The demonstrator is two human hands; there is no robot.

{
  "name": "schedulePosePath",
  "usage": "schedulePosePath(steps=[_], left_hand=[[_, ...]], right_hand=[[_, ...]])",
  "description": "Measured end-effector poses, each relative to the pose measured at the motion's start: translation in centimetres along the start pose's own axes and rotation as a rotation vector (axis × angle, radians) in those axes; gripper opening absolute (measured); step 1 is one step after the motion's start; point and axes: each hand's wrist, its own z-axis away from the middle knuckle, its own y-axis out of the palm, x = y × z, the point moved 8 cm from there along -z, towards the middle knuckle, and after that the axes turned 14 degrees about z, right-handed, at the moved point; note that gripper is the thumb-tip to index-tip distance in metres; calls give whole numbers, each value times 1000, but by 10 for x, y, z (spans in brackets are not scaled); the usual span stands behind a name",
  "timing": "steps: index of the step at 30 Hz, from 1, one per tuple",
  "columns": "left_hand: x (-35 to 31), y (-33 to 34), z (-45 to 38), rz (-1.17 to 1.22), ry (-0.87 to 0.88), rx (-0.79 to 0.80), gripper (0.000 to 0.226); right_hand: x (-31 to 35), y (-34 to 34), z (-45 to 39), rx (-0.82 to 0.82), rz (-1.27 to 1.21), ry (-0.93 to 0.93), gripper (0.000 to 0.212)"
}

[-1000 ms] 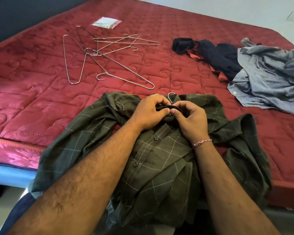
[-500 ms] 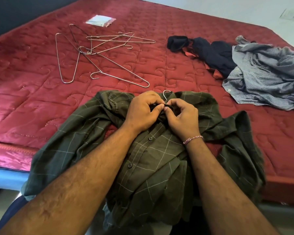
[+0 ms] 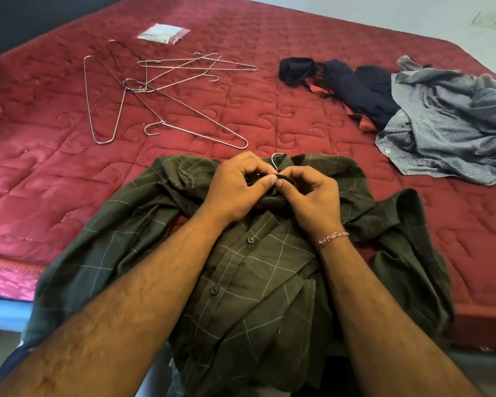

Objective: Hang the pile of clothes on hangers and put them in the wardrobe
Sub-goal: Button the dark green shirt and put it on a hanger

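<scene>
Left hand (image 3: 235, 187) and right hand (image 3: 312, 196) both pinch the collar of the green check shirt (image 3: 258, 270), apparently fastening its top button. Shirt lies at the mattress (image 3: 55, 173) near edge, collar and hanger hook (image 3: 276, 159) toward 12 o'clock, long axis 12-to-6. Next: lift by the hook, carry to wardrobe.

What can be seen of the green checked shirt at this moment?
The green checked shirt is olive cloth with thin pale grid lines and dark buttons down a partly fastened placket. It lies front-up and rumpled at the near edge of the red mattress, sleeves spread, hem hanging over the edge. A metal hanger hook pokes out at the collar. The left hand and right hand both pinch the collar.
</scene>
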Motion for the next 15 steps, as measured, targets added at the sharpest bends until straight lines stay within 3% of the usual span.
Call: schedulePosePath(steps=[8, 15], left_hand=[[-16, -1, 8, -63, 124, -28, 8], [-29, 11, 15, -319, 319, 5, 3]], right_hand=[[19, 0, 7, -154, 254, -127, 7], [11, -2, 11, -200, 251, -35, 5]])
